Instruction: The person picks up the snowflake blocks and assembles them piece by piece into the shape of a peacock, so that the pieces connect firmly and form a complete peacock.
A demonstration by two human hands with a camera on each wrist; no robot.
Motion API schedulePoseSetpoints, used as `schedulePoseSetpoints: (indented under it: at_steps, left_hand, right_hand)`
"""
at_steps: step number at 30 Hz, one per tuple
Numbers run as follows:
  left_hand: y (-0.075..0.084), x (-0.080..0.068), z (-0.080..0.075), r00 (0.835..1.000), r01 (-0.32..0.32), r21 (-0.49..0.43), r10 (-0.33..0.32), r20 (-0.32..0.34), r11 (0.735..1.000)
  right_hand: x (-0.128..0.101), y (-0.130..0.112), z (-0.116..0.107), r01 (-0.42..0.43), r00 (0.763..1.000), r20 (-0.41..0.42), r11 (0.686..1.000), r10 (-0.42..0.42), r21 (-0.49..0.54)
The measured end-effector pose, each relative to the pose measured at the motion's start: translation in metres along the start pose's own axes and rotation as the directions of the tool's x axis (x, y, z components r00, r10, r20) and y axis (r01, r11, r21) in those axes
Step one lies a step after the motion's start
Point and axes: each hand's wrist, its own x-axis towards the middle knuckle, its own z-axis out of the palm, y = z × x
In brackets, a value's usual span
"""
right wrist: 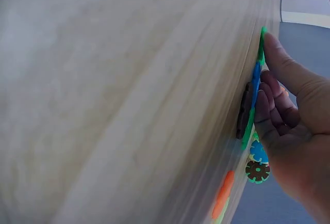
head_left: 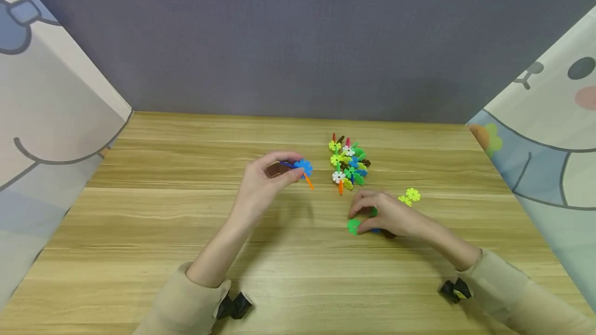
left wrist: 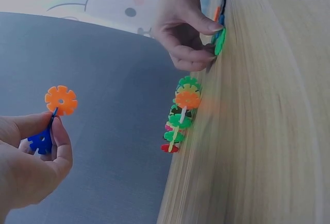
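Left hand [head_left: 266, 176] pinching blue disc [head_left: 304, 165], right hand [head_left: 384, 212] touching green disc [head_left: 353, 227]

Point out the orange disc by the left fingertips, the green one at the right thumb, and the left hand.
Orange disc [left wrist: 61, 94]: left wrist view, face just above its centre hole.
Green disc [head_left: 352, 226]: head view, its flat face.
Left hand [head_left: 262, 181]: head view, near the base of its thumb.
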Motion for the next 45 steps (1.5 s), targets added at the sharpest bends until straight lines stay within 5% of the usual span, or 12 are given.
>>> schedulePoseSetpoints:
  at_steps: [12, 17, 20, 24, 29, 45]
  left_hand:
    - [-0.001, 0.000, 0.001, 1.000, -0.016, 0.068, 0.017, -0.004, 0.998]
    - [-0.001, 0.000, 0.002, 1.000, -0.008, 0.014, 0.008, 0.011, 1.000]
    - [-0.001, 0.000, 0.002, 1.000, -0.001, -0.001, 0.001, 0.016, 1.000]
    - [-0.002, -0.001, 0.001, 0.999, 0.006, 0.017, -0.007, 0.031, 1.000]
    - [-0.002, -0.001, 0.001, 0.998, 0.002, 0.047, -0.005, 0.060, 0.999]
    - [-0.005, -0.002, 0.003, 0.995, 0.003, 0.045, -0.008, 0.104, 0.999]
  right_hand:
    - [0.006, -0.009, -0.001, -0.030, 1.000, -0.002, 0.999, 0.030, 0.037]
    - [0.015, -0.022, -0.006, 0.014, 0.990, -0.142, 0.993, 0.003, 0.120]
    - [0.023, -0.036, -0.011, 0.040, 0.960, -0.281, 0.985, 0.009, 0.168]
    - [0.035, -0.056, -0.012, 0.117, 0.882, -0.471, 0.963, 0.012, 0.244]
    - [0.048, -0.071, -0.007, 0.241, 0.804, -0.594, 0.919, -0.009, 0.312]
    - [0.052, -0.076, 0.004, 0.293, 0.765, -0.641, 0.917, -0.054, 0.272]
